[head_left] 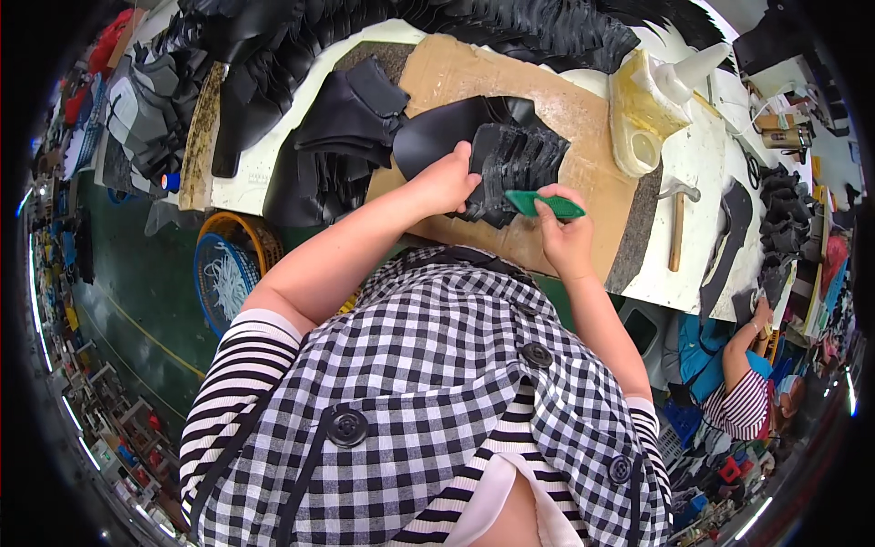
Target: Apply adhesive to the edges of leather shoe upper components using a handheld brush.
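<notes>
A fanned stack of black leather pieces lies on a brown cardboard sheet, its overlapping edges in rows. My left hand is closed on the stack's left edge, with the thumb on top and the other fingers partly hidden. Between the fingers and thumb of my right hand is a green pad, flat and pointed at its left end. That tip touches or hangs just over the lower right rows of the stack. Beyond my left hand, smooth black leather extends from the stack.
More black leather pieces are heaped to the left. A glue-crusted yellow container holding a white bottle stands at the right, near a hammer. Baskets sit below on the left. Another person works at the lower right.
</notes>
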Available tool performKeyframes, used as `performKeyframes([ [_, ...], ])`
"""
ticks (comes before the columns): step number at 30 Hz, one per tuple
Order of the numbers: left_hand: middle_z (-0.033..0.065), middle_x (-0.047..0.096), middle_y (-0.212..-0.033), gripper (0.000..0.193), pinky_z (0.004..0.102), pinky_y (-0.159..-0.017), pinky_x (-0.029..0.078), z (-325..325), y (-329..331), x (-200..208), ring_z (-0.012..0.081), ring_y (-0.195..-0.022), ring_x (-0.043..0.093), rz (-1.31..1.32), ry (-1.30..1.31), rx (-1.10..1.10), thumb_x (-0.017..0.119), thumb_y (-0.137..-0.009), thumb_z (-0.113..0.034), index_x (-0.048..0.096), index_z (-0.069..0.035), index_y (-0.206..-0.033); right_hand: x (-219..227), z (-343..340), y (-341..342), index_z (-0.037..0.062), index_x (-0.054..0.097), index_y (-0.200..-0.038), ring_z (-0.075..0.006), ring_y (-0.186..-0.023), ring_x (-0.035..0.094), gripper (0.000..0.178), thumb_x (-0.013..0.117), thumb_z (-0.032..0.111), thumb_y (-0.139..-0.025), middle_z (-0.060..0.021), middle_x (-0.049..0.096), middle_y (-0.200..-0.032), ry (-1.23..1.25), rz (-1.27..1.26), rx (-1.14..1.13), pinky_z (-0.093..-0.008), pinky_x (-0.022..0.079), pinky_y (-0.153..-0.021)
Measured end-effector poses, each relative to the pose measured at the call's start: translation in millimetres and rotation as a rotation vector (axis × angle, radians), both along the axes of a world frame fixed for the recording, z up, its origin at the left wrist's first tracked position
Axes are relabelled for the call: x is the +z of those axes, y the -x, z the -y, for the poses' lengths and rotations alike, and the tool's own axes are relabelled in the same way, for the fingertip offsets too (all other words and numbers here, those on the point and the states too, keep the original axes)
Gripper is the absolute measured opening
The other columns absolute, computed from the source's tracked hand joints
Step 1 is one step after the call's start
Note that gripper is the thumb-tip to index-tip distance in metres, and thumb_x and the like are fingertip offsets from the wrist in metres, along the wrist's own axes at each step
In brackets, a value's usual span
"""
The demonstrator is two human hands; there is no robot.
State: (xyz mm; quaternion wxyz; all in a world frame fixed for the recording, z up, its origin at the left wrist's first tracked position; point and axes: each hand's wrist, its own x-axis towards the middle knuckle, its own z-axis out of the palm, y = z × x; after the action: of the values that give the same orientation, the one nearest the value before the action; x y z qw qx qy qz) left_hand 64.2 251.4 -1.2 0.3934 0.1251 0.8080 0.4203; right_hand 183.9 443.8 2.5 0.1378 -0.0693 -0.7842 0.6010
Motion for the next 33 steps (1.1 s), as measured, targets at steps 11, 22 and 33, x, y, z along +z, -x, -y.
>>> performKeyframes([
  [11, 0.0164, 0.053, -0.111, 0.048, 0.0402, -0.094, 0.04, -27, 129, -5, 0.0351, -0.11, 0.048, -0.844, -0.007, -0.383, 0.075, -0.071, -0.018, 0.055, -0.005, -0.112, -35, -66, -19, 0.0054, 0.05, -0.109, -0.0175, -0.08, 0.061, 0.027, 0.063, 0.003, -0.086, -0.0071, 0.056, -0.098, 0.527, 0.141, -0.47, -0.0284, 0.057, -0.063],
  [22, 0.0177, 0.065, -0.098, 0.061, 0.0383, -0.084, 0.047, -38, 134, -2, 0.0315, -0.096, 0.061, -0.413, -0.02, -0.563, 0.082, -0.056, -0.024, 0.06, -0.004, -0.109, -47, -67, -11, 0.0073, 0.05, -0.11, -0.0162, -0.073, 0.061, 0.029, 0.065, 0.005, -0.085, -0.0067, 0.058, -0.093, 0.666, 0.146, -0.527, -0.0265, 0.054, -0.06],
  [33, 0.0207, 0.064, -0.087, 0.034, 0.046, -0.075, 0.047, -39, 84, 33, 0.0391, -0.087, 0.061, -0.397, 0.057, -0.561, 0.067, -0.064, -0.016, 0.064, -0.007, -0.097, -60, -75, -26, 0.0057, 0.049, -0.115, -0.0151, -0.081, 0.059, 0.033, 0.064, 0.012, -0.086, -0.0068, 0.055, -0.099, 0.582, 0.171, -0.542, -0.0236, 0.053, -0.062],
])
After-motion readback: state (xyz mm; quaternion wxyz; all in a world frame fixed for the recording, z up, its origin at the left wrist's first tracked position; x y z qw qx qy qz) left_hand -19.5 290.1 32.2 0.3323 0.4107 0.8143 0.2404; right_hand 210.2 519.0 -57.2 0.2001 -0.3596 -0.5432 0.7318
